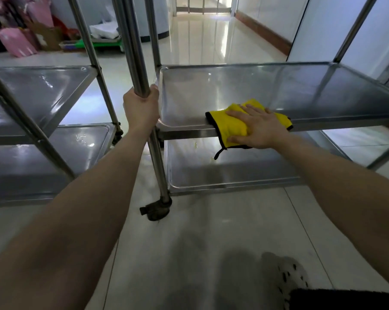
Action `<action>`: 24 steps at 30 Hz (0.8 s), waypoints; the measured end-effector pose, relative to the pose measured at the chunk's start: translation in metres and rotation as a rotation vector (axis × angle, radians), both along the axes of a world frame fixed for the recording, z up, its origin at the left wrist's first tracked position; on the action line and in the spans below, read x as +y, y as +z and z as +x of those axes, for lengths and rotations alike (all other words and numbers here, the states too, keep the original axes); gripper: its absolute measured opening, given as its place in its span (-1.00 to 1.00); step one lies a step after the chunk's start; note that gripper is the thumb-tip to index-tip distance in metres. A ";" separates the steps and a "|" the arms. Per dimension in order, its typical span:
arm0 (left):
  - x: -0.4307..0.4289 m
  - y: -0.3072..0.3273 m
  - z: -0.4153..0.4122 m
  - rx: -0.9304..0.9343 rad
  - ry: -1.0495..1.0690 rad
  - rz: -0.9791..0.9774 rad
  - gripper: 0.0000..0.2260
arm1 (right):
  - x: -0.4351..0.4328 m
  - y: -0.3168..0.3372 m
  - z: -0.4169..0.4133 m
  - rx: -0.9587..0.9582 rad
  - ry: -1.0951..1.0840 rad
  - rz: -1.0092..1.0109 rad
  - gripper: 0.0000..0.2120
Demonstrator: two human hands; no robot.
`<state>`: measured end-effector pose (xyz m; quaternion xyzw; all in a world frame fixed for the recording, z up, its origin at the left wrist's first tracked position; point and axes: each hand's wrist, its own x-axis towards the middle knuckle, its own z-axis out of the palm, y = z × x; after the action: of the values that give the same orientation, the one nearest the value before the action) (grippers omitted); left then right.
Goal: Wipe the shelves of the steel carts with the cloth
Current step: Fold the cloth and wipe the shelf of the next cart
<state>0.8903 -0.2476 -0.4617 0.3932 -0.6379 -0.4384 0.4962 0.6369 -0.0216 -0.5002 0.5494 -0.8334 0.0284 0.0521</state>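
Right cart: its middle shelf (256, 90) lies directly above its lower shelf (233, 171).
Left cart: stands just beside the right cart, on its left, its upper shelf (43, 90) above its lower shelf (54, 157).
Corner post (137, 52): at the right cart's near left corner, between the two carts, with the left hand (141, 106) gripping it just above the middle shelf.
Caster (156, 210): under that post, on the floor.
Cloth (231, 124): on the middle shelf's near edge, draped over the rim.
Right hand (256, 128): flat on top of the cloth.
Shoe (289, 276): on the floor before the right cart.
Bags (16, 41): far left, behind the left cart.
Gate (202, 5): far end of the corridor, behind both carts.
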 end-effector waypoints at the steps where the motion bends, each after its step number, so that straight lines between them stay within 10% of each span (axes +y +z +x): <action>1: 0.000 0.000 0.000 -0.005 0.009 0.003 -0.72 | -0.001 -0.001 0.000 -0.004 0.001 0.001 -0.05; 8: 0.014 -0.001 0.002 -0.035 0.123 -0.030 -0.69 | -0.004 -0.004 -0.001 -0.001 0.028 -0.002 -0.09; 12: 0.081 -0.042 0.017 -0.260 0.441 -0.394 -0.65 | -0.004 -0.006 0.000 -0.006 0.043 0.019 -0.10; 16: 0.127 -0.069 -0.018 -0.446 0.055 -0.687 -0.79 | -0.007 -0.002 -0.002 -0.031 0.069 0.077 -0.19; 20: 0.118 -0.052 -0.064 -0.811 -0.136 -0.605 -0.47 | 0.000 0.000 -0.013 -0.054 0.116 0.086 -0.25; 24: 0.105 -0.048 -0.067 -0.961 -0.063 -0.491 -0.61 | 0.036 -0.001 -0.065 -0.149 0.089 0.102 -0.24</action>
<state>0.8230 -0.1429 -0.5099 0.4025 -0.8882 -0.0617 0.2126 0.5719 0.0149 -0.5009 0.5842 -0.8101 0.0291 -0.0392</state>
